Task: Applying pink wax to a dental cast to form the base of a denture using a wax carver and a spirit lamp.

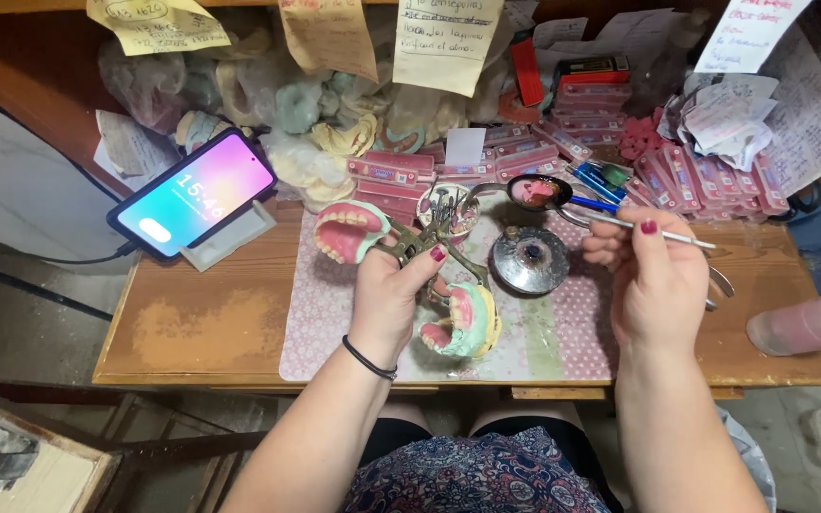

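We had the left hand (393, 290) closed around a hinged metal frame (420, 242) carrying two sets of false teeth: the upper set (346, 231) swung open and tilted up to the left, the lower set (463, 321) hanging just below the palm, both showing pink gums on pale green plaster. Our right hand (656, 275) was pinched shut on a thin metal tool (662, 234), held level with its tip pointing left toward a small spoon (536, 192) that held a dab of pink, which looked like wax. As for progress, we judged the teeth already seated in both sets and the gums built up, with shaping still in hand, since the frame stood open and the tool was well apart from either set; how much trimming remained we could not tell. Just beside the hands sat a round metal burner (529, 258) on a pink dotted mat (334, 332), with a small dish of drill bits (448, 205) behind it. Further out we saw a lit phone (192, 193) propped on a stand at the left, rows of pink flat boxes (563, 142) along the back, bagged plaster casts (315, 152) piled behind, paper notes (444, 38) pinned above, and a pinkish plastic bottle (805, 325) lying at the right edge of the wooden table (201, 323).
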